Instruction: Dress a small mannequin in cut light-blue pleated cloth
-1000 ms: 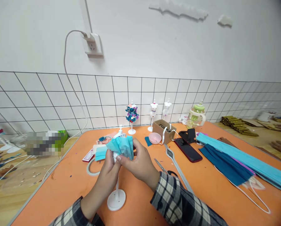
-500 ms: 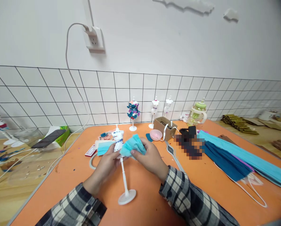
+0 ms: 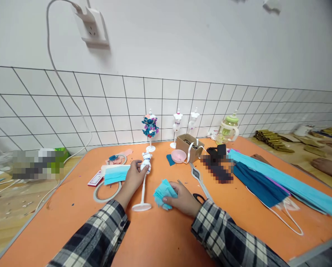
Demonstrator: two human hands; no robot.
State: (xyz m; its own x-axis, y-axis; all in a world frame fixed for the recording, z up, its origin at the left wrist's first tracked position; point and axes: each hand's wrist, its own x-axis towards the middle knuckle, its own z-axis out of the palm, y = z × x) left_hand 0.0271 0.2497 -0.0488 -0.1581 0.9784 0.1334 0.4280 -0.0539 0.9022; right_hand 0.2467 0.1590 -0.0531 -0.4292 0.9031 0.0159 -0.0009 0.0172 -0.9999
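Observation:
A small white mannequin (image 3: 146, 160) on a stand is gripped around its torso by my left hand (image 3: 134, 179). Its round base is low over or on the orange table; I cannot tell if it touches. In my right hand (image 3: 184, 199), thumb and fingers pinch a gathered piece of light-blue pleated fabric (image 3: 164, 193), apart from the mannequin and to its right. Scissors (image 3: 199, 198) lie partly hidden behind my right hand. Beside my left hand are a light-blue pleated piece (image 3: 116, 173) and a roll of tape (image 3: 96, 195).
Behind stand a decorated mannequin (image 3: 150, 126), two bare mannequins, a pink bowl (image 3: 178, 156) and a cardboard box (image 3: 186, 148). On the right lie a dark-blue face mask (image 3: 262, 185) and light-blue strips (image 3: 282, 178), with a green-lidded bottle (image 3: 228, 128) farther back. Another person's hand (image 3: 325, 167) shows far right.
My right hand has drawn the light-blue fabric down and away from the mannequin. The mannequin is now more upright in my left hand. The scissors have come into sight, and the view has shifted.

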